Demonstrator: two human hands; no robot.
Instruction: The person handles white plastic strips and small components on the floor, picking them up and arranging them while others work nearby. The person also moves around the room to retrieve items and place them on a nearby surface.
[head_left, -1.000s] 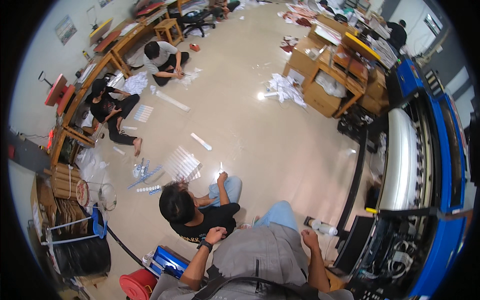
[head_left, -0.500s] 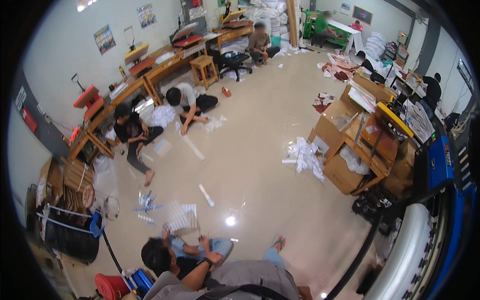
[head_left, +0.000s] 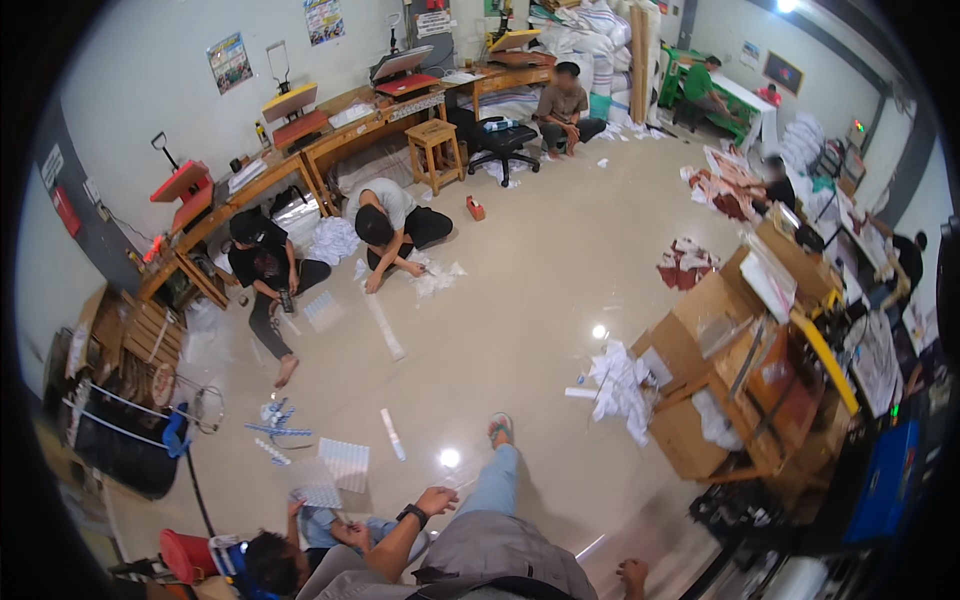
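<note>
Lying on the pale tiled floor (head_left: 520, 300) just beyond the left hand (head_left: 436, 499), a white ridged sheet (head_left: 345, 463) sits beside a second sheet (head_left: 318, 495) and a small white roll (head_left: 392, 434); the sheets are near that hand, up and to its left, and well apart from the right hand (head_left: 631, 573). A seated person (head_left: 275, 562) with dark hair crouches just below the sheets, with a red bucket (head_left: 185, 553) to that person's left. Farther from the sheets, a long table (head_left: 330, 125) runs along the white wall and carries flat press machines (head_left: 290, 102); two people (head_left: 390, 225) sit on the floor in front of it among white scraps. Off to the right of the sheets stand open cardboard boxes (head_left: 720, 350) with a heap of white pieces (head_left: 620, 385) at their foot. The left hand, with a dark watch at the wrist, is raised with its fingers loosely curled and partly open, holding nothing that can be seen. The right hand shows only at the lower edge, low beside the person's grey lap; whether it is open or closed cannot be told
</note>
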